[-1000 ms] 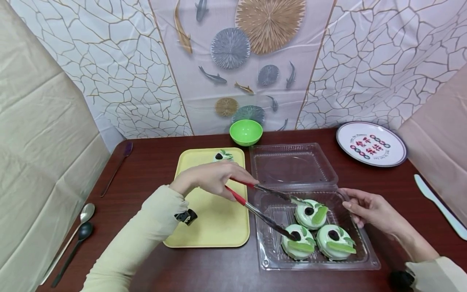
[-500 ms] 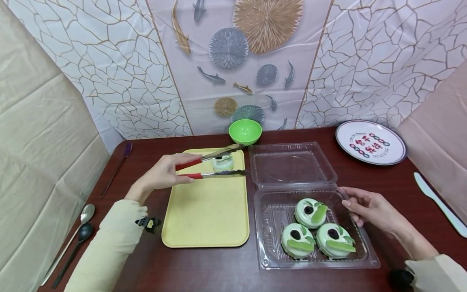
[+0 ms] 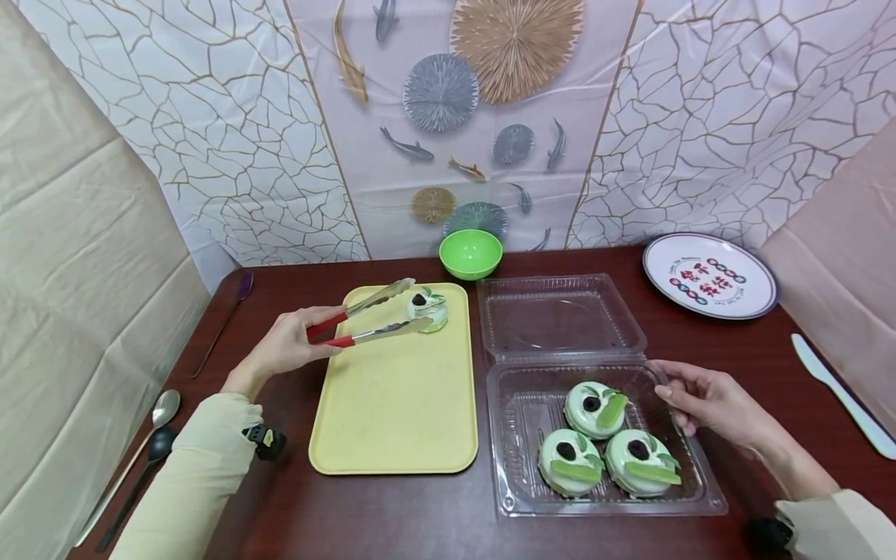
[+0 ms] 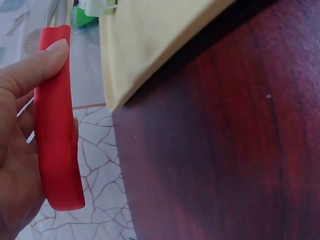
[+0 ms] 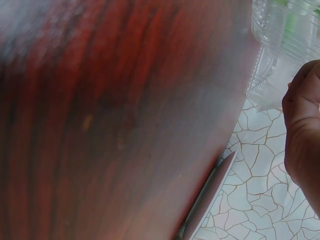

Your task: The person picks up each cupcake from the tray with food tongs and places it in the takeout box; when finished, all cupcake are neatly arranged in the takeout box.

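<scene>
My left hand (image 3: 290, 342) grips red-handled tongs (image 3: 381, 333), whose arms are spread apart on either side of a small green-and-white cake (image 3: 428, 311). That cake sits at the far right corner of the yellow tray (image 3: 392, 420), topped with a dark berry and green leaves. In the left wrist view the thumb lies along the red handle (image 4: 55, 120). My right hand (image 3: 707, 400) pinches the right rim of a hinged clear plastic box (image 3: 518, 482). Inside the box are three similar cakes (image 3: 595, 408), each with a dark berry and a green slice.
The box's lid (image 3: 560, 315) lies open behind it. A green bowl (image 3: 471, 254) stands behind the tray. A printed white plate (image 3: 710, 276) and pale knife (image 3: 840, 393) lie right; two spoons (image 3: 164, 408) and a purple-ended utensil (image 3: 224, 323) lie left.
My left hand moved the tongs from over the cakes in the box back left to the tray, their tips now beside the remaining cake. My right hand stayed at the box rim.
</scene>
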Action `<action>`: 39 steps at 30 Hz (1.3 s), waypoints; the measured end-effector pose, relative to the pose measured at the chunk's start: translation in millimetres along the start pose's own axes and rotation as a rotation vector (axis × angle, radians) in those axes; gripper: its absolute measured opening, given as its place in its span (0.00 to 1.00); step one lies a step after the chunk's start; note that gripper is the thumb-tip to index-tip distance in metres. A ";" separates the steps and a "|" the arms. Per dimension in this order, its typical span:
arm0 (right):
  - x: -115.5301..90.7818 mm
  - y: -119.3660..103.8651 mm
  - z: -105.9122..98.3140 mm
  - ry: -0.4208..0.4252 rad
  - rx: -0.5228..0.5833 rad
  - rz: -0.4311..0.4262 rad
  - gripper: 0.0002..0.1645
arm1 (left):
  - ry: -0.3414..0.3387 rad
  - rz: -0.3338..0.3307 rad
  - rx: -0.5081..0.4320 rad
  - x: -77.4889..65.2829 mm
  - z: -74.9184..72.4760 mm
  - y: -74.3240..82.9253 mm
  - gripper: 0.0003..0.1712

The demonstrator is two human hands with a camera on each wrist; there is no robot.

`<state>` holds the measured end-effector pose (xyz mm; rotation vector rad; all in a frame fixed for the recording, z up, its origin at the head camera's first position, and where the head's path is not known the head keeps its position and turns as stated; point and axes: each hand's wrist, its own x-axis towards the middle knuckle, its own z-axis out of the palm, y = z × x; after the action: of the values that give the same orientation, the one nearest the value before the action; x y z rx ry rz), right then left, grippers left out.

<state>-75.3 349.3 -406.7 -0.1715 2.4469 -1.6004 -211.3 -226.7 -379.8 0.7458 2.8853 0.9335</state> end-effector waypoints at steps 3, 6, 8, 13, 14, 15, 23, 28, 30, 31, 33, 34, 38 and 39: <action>0.0 0.4 0.4 -0.002 0.007 -0.006 0.22 | -0.011 -0.013 -0.004 1.8 4.2 -2.6 0.37; 0.1 0.1 0.3 0.002 -0.004 -0.002 0.22 | -0.032 -0.025 -0.010 4.3 7.2 -3.0 0.37; 0.3 -0.1 0.2 0.004 -0.011 0.002 0.22 | -0.044 -0.029 -0.009 5.7 8.9 -2.4 0.37; 0.4 -0.1 0.0 0.003 -0.019 0.013 0.23 | -0.061 -0.042 -0.003 8.7 12.7 -0.8 0.36; 0.4 0.0 -0.1 0.003 -0.022 0.014 0.23 | -0.059 -0.043 -0.001 9.4 13.4 -0.6 0.36; 0.3 0.0 -0.2 0.004 -0.024 0.016 0.24 | -0.058 -0.044 0.001 10.0 14.1 -0.5 0.36; -0.6 1.9 1.1 -0.004 0.013 -0.010 0.22 | -0.052 -0.034 0.018 13.9 18.7 0.0 0.36; -1.0 1.8 0.2 -0.006 0.009 -0.012 0.23 | -0.049 -0.039 0.015 15.4 19.8 0.5 0.36; -1.1 1.6 -0.1 -0.006 0.006 -0.008 0.23 | -0.052 -0.041 0.011 16.3 20.0 0.9 0.36; -1.1 1.5 -0.2 -0.006 0.005 -0.007 0.23 | -0.052 -0.040 0.014 16.8 20.1 1.3 0.36; -1.0 1.3 -0.2 -0.006 0.003 -0.006 0.22 | -0.053 -0.037 0.023 17.6 20.4 2.1 0.36; -0.9 1.2 -0.2 -0.006 0.002 -0.006 0.22 | -0.057 -0.038 0.023 17.9 20.6 2.4 0.36; -0.5 1.1 -0.4 -0.007 0.006 -0.002 0.22 | -0.060 -0.043 0.031 18.2 21.0 3.0 0.37; -0.5 1.2 -0.4 -0.007 0.008 -0.001 0.22 | -0.061 -0.045 0.030 18.2 21.0 3.2 0.37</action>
<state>-74.9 350.2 -407.6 -0.1772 2.4351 -1.6067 -222.6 -204.8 -393.0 0.6957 2.8572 0.8492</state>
